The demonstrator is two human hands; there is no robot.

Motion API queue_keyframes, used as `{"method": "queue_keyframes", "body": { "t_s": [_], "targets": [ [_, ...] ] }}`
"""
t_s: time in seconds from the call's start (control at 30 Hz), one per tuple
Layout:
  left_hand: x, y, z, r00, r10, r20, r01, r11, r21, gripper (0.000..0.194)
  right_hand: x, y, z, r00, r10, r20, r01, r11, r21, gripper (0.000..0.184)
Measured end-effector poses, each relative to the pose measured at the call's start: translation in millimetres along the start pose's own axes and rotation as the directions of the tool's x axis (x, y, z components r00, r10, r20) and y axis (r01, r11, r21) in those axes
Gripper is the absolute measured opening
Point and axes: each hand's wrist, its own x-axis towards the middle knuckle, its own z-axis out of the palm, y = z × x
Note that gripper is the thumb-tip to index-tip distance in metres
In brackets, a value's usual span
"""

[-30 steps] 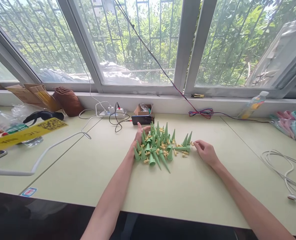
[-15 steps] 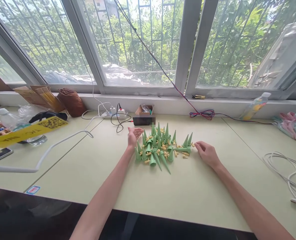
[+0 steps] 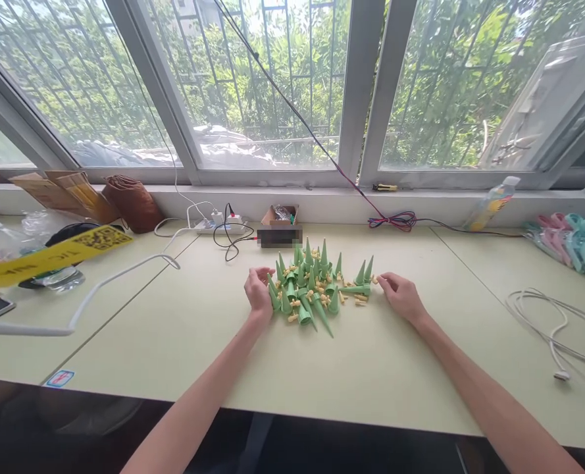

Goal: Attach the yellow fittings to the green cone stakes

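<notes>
A heap of green cone-shaped plastic spikes (image 3: pixel 304 289) lies mixed with small yellow plastic fittings on the table, some spikes upright, others on their sides. My left hand (image 3: pixel 259 289) cups the heap's left edge, thumb side up, fingers curved loosely and partly hidden behind the spikes. To the right, two upright spikes (image 3: pixel 364 270) stand beside one lying flat, with loose yellow fittings (image 3: pixel 360 300) in front. My right hand (image 3: pixel 401 296) is just right of these, its thumb and index finger pinched on a small yellow fitting (image 3: pixel 376 279).
Behind the heap sit a black box (image 3: pixel 278 237) and a small open carton (image 3: pixel 272 216). A power strip (image 3: pixel 223 226) with cables is at back left. A bottle (image 3: pixel 492 205), bagged pink and teal items (image 3: pixel 576 243) and a coiled white cable (image 3: pixel 551 329) occupy the right.
My left hand has moved down against the heap's left side, its fingers going from stretched out to curved. My right hand keeps its pinch near the two upright spikes. The view has shifted slightly.
</notes>
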Motion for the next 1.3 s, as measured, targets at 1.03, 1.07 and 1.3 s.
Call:
{"method": "queue_keyframes", "body": {
  "t_s": [1.03, 1.07, 1.3],
  "targets": [
    [-134, -8, 63.5, 0.308, 0.064, 0.949, -0.907, 0.320, 0.273, 0.023, -15, -29, 19, 0.927, -0.349, 0.136, 0.361, 0.930, -0.076, 0.024],
    [-134, -7, 63.7, 0.320, 0.068, 0.945, -0.899, 0.336, 0.280, 0.021, -15, -29, 20, 0.927, -0.345, 0.146, 0.359, 0.929, -0.086, 0.023],
    [-130, 1, 62.2, 0.335, 0.076, 0.939, -0.866, 0.416, 0.276, 0.014, -15, -25, 20, 0.935, -0.296, 0.195, 0.335, 0.918, -0.210, 0.026]
  ]
}}
